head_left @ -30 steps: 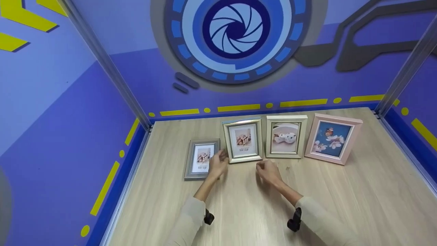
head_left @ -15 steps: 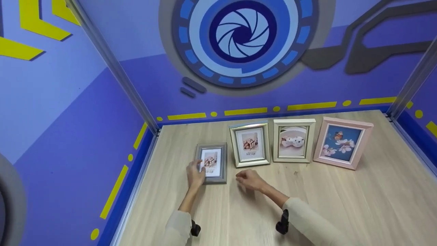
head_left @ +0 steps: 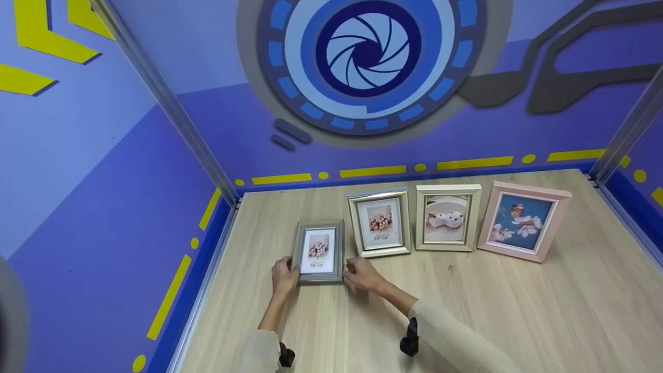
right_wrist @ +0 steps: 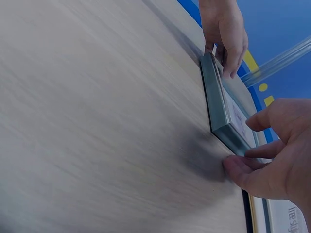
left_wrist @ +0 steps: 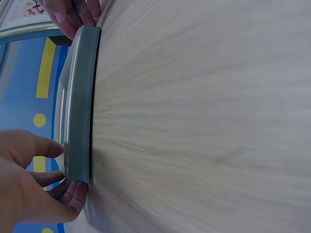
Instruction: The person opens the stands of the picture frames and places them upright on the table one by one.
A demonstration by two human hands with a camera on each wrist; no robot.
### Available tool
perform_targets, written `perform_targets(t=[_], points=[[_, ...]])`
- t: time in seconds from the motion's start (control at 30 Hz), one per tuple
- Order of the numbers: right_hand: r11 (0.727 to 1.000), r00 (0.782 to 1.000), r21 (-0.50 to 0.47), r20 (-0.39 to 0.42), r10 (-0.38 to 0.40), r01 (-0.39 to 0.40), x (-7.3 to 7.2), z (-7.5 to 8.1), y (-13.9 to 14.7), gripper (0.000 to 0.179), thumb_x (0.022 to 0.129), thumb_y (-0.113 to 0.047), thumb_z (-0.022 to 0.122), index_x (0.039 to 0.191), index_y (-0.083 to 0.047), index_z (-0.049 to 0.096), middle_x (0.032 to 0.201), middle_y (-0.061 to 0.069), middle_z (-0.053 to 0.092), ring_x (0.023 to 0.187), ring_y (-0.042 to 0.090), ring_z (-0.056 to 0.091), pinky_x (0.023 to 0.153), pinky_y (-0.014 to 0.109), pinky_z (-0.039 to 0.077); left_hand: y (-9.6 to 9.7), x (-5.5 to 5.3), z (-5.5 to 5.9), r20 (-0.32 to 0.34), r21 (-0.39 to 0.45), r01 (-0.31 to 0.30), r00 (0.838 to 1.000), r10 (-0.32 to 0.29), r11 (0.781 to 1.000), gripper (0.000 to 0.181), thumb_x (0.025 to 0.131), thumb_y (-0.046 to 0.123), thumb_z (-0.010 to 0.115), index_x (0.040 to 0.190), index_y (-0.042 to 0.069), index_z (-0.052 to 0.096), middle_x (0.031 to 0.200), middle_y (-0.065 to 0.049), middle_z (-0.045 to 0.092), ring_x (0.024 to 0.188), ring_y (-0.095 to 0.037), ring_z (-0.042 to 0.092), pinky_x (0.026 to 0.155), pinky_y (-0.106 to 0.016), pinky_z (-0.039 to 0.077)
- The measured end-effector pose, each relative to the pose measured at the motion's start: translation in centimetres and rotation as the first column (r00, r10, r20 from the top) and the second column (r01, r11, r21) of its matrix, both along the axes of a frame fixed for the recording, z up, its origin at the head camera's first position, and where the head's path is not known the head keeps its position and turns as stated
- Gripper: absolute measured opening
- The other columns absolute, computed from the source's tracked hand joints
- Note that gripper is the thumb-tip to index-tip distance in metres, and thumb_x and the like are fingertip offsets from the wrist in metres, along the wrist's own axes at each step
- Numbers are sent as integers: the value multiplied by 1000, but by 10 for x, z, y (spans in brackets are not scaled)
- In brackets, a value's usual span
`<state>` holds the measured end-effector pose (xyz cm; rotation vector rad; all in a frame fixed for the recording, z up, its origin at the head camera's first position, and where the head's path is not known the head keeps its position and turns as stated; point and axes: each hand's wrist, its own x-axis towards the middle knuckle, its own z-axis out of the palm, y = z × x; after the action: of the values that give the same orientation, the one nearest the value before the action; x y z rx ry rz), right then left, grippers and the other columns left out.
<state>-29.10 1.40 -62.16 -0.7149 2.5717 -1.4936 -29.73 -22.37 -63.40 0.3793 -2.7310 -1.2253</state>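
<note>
A grey picture frame (head_left: 320,280) lies face up on the wooden table, showing a flower print with lettering. My left hand (head_left: 285,276) grips its left edge, thumb at the upper side and fingers low along the side in the left wrist view. On the opposite edge, my right hand (head_left: 362,275) holds the frame near its lower right corner, fingers curled at the side. In the right wrist view both hands flank the frame (right_wrist: 216,99). Some fingertips are hidden behind its edges.
Standing in a row to the right are a gold picture frame (head_left: 384,252), a cream one (head_left: 448,247) and a pink one (head_left: 510,254). Blue-purple printed walls (head_left: 207,129) enclose the wooden table (head_left: 342,331) at the back and sides.
My left hand has moved from the grey frame's right side across to its left edge. The right hand has shifted left from below the gold frame to the grey frame's right edge.
</note>
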Motion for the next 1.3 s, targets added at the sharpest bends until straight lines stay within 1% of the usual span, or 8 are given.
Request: perform_targets(t=[0.13,0.4,0.57,0.73,0.87,1.03,1.17,1.3], points=[[1000,999,-5,-23,-23,23,-1,1,-5,27,86,9,59,69,-4,42,66,-6,33,61,7,30,56,20,22,0,1,0,-22,-16,4,1000,-4,1000,36,93,0,60,126,-14,61,122,-30,61,120,-45,57,105,-56,48],[996,995,-33,49,-86,88,-4,3,-18,19,82,6,60,71,-3,49,66,-6,37,62,11,36,55,20,26,0,4,3,-57,-99,-5,998,-1,995,29,90,-2,63,117,-13,64,111,-28,64,110,-44,62,98,-56,52],[988,987,-31,70,-147,150,-3,6,-22,12,82,9,59,73,3,53,66,-4,38,61,13,36,53,21,27,5,11,9,-44,-142,-12,999,6,990,23,90,-3,65,112,-11,65,106,-25,65,103,-41,64,91,-54,54],[983,975,26,118,-186,184,0,13,-27,10,86,2,62,83,11,64,70,2,48,67,17,43,58,28,40,9,16,17,25,-197,-43,998,49,980,22,88,-3,63,109,-9,64,104,-26,63,98,-42,64,86,-55,54],[974,955,48,193,-225,220,2,16,-29,16,88,-3,64,92,12,67,77,5,53,74,20,46,65,32,46,9,20,24,76,-133,-34,996,45,991,18,86,-4,60,104,-8,60,93,-21,63,85,-35,62,74,-49,54],[961,925,-31,282,-257,276,1,16,-28,17,90,-1,60,99,12,66,78,3,51,73,18,47,61,26,41,3,27,31,133,39,-19,991,14,999,14,82,-2,58,96,-4,56,84,-10,57,78,-24,53,64,-32,45],[953,923,-73,282,-262,293,-1,13,-28,6,87,3,55,86,5,60,73,0,45,68,15,43,57,23,35,-1,30,30,199,178,-43,980,6,983,18,84,-2,63,101,-4,56,89,-8,57,83,-22,54,66,-28,45],[954,925,-107,298,-237,279,-2,12,-28,11,84,9,49,78,0,51,71,-1,39,67,15,39,56,23,31,-4,33,24,222,229,-45,975,-7,972,21,87,-3,65,105,-6,56,92,-9,58,84,-20,55,66,-25,46]])
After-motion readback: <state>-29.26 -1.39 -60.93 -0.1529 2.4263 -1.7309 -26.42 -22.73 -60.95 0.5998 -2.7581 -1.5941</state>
